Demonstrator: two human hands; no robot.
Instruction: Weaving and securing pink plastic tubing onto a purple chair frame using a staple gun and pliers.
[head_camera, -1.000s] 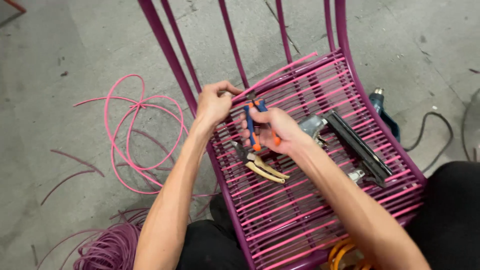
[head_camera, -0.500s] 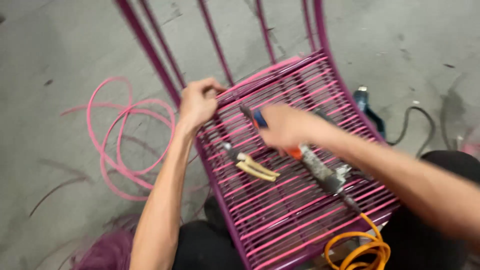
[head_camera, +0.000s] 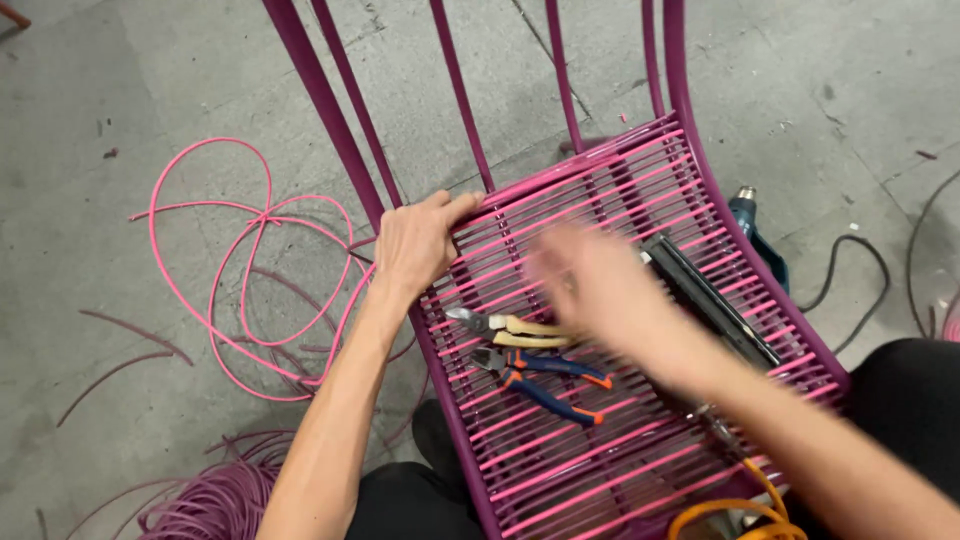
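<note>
The blue-handled pliers (head_camera: 545, 380) now lie on the chair seat (head_camera: 640, 190); the right hand (head_camera: 600, 290), blurred, looks empty and spread, while the left hand (head_camera: 415, 245) grips the frame.

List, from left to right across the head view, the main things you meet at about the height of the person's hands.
Loose pink cord loops → left hand gripping the woven seat's edge → yellow-handled pliers → blurred right hand → long black tool → heat gun on the floor.

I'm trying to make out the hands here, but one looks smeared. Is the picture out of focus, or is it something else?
Head view: only the right hand is smeared, which looks like motion blur rather than bad focus; the left hand gripping the woven chair seat is sharp, as are both pliers. The light is soft and even, with no glare.
</note>
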